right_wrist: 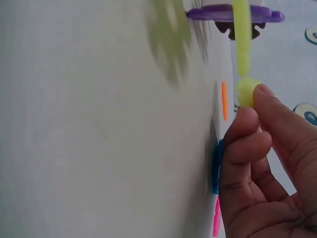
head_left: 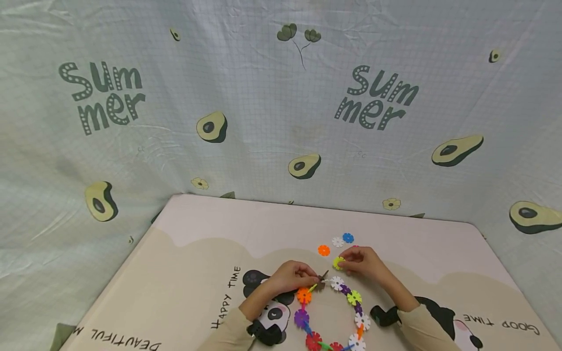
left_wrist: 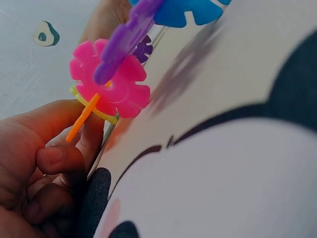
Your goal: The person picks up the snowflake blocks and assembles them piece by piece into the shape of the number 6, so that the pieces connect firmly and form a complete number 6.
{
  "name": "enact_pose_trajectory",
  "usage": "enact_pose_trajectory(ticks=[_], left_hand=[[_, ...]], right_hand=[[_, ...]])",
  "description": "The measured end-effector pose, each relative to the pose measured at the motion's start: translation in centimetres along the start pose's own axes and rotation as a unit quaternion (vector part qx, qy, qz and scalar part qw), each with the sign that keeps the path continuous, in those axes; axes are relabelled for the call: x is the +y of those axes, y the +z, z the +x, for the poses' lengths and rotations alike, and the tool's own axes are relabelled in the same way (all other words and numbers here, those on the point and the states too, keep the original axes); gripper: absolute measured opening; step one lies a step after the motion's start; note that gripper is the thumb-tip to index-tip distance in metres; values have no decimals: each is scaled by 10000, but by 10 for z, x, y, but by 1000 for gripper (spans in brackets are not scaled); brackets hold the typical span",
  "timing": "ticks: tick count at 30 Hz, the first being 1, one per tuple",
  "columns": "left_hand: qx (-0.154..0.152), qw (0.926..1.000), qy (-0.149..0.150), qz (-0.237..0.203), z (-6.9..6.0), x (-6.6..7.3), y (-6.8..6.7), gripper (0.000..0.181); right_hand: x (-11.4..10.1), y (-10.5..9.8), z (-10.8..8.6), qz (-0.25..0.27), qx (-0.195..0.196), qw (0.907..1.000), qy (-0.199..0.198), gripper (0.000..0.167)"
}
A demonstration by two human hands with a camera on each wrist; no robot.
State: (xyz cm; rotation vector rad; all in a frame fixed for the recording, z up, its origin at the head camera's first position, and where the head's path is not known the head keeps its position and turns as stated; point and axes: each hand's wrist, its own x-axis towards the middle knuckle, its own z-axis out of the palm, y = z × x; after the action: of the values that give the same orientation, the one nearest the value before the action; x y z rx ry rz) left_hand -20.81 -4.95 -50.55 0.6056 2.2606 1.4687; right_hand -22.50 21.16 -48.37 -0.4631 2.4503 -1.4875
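Note:
A ring-shaped chain of colourful flower-shaped interlocking plastic discs (head_left: 301,318) lies between my hands. My left hand (head_left: 294,277) holds the chain at its far left, beside an orange disc (head_left: 304,295) and a brown disc (head_left: 321,282). In the left wrist view, its fingers are at a yellow disc partly hidden behind a pink disc (left_wrist: 129,82); the exact grip is hidden. My right hand (head_left: 362,261) pinches a loose yellow disc (head_left: 337,263) between thumb and fingers, above the chain's white disc (head_left: 336,283). The right wrist view shows this yellow disc (right_wrist: 245,91) apart from the chain.
Beyond the hands lie loose discs: orange (head_left: 324,250), white (head_left: 337,242) and blue (head_left: 348,238), with a pink one partly behind the right hand. The table (head_left: 197,234) has printed pandas and lettering. A patterned cloth (head_left: 254,97) hangs behind it.

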Motion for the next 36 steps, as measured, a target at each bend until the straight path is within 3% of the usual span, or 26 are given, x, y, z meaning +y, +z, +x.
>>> enact_pose_trajectory(ticks=[7, 11, 24, 36], left_hand=[[4, 10000, -4, -2, 0, 1, 0, 19], [14, 10000, 5, -19, -1, 2, 0, 19], [37, 10000, 10, -67, -1, 2, 2, 17], [51, 9999, 17, -148, -2, 3, 2, 17]], right_hand=[[2, 1, 0, 38, -695, 9973, -226, 22], [4, 1, 1, 0, -890, 9957, -257, 23], [8, 9, 3, 609, -781, 9945, -337, 25], [7, 12, 5, 618, -571, 9963, -199, 26]])
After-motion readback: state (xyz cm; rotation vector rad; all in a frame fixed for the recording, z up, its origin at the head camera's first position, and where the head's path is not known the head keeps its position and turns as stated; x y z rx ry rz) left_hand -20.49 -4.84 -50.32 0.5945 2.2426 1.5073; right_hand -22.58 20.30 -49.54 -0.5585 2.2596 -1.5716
